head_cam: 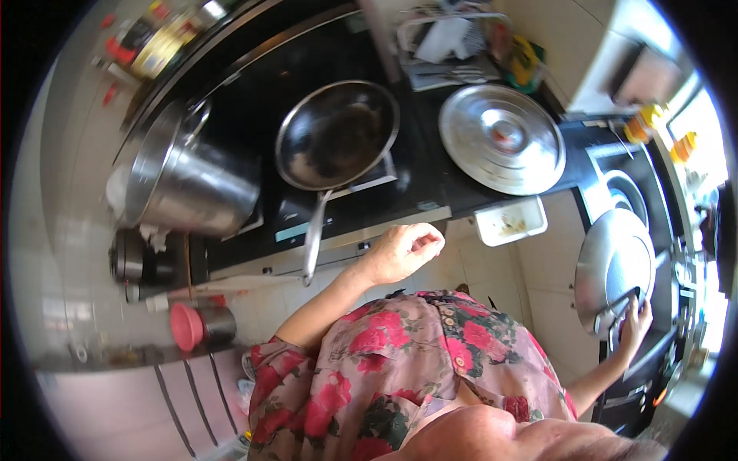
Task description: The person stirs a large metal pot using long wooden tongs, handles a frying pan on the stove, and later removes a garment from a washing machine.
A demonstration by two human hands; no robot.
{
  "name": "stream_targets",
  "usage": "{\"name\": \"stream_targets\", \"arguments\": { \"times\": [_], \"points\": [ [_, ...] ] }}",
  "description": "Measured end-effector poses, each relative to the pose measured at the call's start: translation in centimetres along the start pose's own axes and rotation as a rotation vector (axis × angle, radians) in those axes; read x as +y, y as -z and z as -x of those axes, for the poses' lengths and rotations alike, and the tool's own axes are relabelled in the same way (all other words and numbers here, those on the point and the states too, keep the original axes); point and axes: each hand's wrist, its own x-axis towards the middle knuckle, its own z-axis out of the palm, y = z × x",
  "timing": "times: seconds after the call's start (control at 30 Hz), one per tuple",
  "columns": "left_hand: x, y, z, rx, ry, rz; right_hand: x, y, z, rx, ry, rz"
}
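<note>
My left hand [405, 252] is loosely curled in front of my body, just beyond the stove's front edge, with nothing visible in it. At the right, my right hand [634, 328] grips the dark handle of a large round metal pan or lid [614, 265], held tilted beside the sink; which of the two it is I cannot tell. A dark frying pan [340, 135] with a metal handle rests on the black stove [248, 92]. To its left is a tall steel pot [199, 187]. A round steel lid [501, 138] with a knob lies on the black counter right of the stove.
A white plastic tray [512, 220] with food bits sits at the counter's front edge. Behind the lid stands a rack [452, 75] with utensils. A metal basin [625, 193] is in the sink area. Bottles [155, 52] stand at the upper left, a pink bowl [186, 327] at the lower left.
</note>
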Motion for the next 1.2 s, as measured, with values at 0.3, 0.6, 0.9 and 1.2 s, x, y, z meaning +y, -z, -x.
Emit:
{"name": "stream_targets", "arguments": {
  "times": [0.3, 0.6, 0.9, 1.2],
  "points": [
    [1.5, 10.1, 15.5, 0.438, -0.267, -0.256, -37.0, -7.8, 8.1, -0.342, 0.405, -0.23],
    [-5.9, 20.3, 27.4, 0.564, -0.289, 0.021, -66.9, -28.6, 16.8, -0.649, 0.835, -0.081],
    [-8.6, 19.9, 31.8, 0.68, -0.152, 0.117, -70.7, -37.7, 18.0, -0.788, 0.803, 0.046],
    [-6.5, 18.8, 30.9, 0.812, -0.023, 0.045, -69.2, -40.0, 15.8, -0.883, 0.819, -0.063]
  ]
}}
